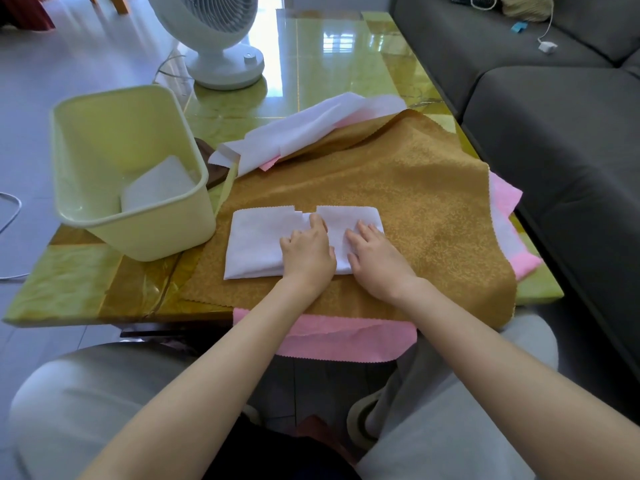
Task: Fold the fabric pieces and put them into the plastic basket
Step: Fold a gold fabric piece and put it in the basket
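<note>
A folded white fabric piece (256, 240) lies on a large golden-brown cloth (398, 202) spread over the table. My left hand (308, 252) presses flat on its middle and my right hand (375, 256) presses flat on its right part, fingers straight. A pale yellow plastic basket (83, 209) stands to the left, with one folded white piece (159, 183) inside. More loose white fabric (304, 129) lies at the back over a pink piece (268, 164). Pink fabric (339, 341) also hangs off the table's near edge under the golden cloth.
A white fan (221, 39) stands on the glossy green table (69, 282) behind the basket. A grey sofa (571, 133) runs along the right side. A dark object (214, 171) lies between basket and fabrics. My knees sit below the table edge.
</note>
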A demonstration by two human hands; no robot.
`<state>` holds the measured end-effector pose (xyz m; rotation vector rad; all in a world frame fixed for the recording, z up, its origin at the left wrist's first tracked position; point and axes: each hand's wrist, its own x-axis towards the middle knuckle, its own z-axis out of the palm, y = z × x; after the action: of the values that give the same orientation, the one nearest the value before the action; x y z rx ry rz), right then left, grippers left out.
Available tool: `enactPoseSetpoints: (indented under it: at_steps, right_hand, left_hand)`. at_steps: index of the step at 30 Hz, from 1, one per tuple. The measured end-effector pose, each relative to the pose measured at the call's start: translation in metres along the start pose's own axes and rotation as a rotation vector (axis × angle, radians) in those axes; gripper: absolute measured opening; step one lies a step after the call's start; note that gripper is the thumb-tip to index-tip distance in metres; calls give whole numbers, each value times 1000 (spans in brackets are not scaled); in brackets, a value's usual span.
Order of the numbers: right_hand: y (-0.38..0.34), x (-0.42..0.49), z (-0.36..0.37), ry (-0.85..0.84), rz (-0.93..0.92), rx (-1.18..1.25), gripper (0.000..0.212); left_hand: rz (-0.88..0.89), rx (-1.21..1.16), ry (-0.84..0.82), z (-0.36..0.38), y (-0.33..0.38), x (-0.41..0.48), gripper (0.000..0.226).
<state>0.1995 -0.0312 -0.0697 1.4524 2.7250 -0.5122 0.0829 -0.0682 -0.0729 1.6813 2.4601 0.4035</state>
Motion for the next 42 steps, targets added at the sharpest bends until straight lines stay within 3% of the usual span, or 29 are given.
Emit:
enactPoseSetpoints:
  at_steps: [5, 8, 11, 14, 16, 20, 25, 30, 33, 39, 42]
  right_hand:
    - [-4, 0, 5, 41, -46, -38, 39]
    - [-6, -2, 5, 55, -57, -66, 39]
    - [-16, -5, 5, 78, -126, -13, 49]
    - [-37, -10, 5, 76, -249, 61, 68]
    - [-51, -16, 10, 71, -321, 59, 71]
    - [-68, -23, 22, 77, -376, 8, 55]
    - [-67, -18, 27, 106, -370, 44, 49]
    - [-65, -12, 22, 60, -244, 306, 41]
    - [-62, -7, 15, 148, -161, 504, 35]
    - [-34, 1, -20, 413, 59, 875, 30]
    - [-11, -4, -29, 405, 135, 752, 43]
  left_hand:
    - [17, 82, 21, 0, -6, 2, 25]
    - [26, -96, 9, 1, -11, 0, 32]
    - [19, -350, 190, -10, -22, -3, 33]
    - [-90, -384, 294, -24, -45, -5, 29]
    - [-170, -293, 263, -26, -63, -9, 33]
    - [-336, -140, 156, -25, -85, -19, 40]
    - [-411, -352, 96, -33, -90, -20, 40]
    - [-307, -593, 195, -57, -74, -16, 42]
    - [-174, -782, 265, -73, -46, -11, 36]
    - [29, -949, 120, -68, 13, -12, 24]
    - [57, -954, 31, -51, 28, -12, 24]
